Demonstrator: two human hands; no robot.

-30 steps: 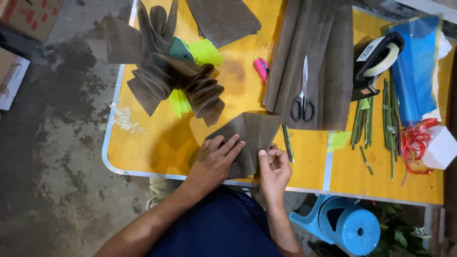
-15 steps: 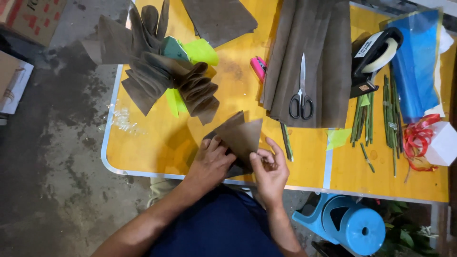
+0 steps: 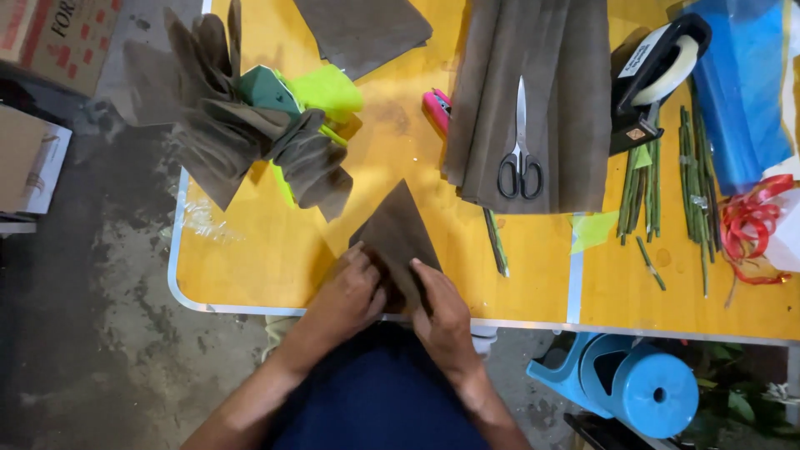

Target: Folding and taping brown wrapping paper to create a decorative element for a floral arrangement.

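Head view: both hands press a folded brown paper triangle [image 3: 397, 235] at the yellow table's [image 3: 250, 258] near edge, its tip pointing to 12 o'clock. The left hand [image 3: 348, 298] pinches its lower left corner; the right hand [image 3: 440, 310] grips its right edge. At 10 o'clock lies a pile of folded brown papers [image 3: 242, 142]; at 2 o'clock, scissors [image 3: 520, 154] on brown sheets [image 3: 567, 108]. A cardboard box [image 3: 58, 37] with red print sits on the floor at far 10 o'clock.

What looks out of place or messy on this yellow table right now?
The heap of folded brown paper pieces hangs over the yellow table's left edge, sitting on green sheets. A loose green stem piece lies askew from the green stem bundle. Both hands press a brown paper triangle neatly.
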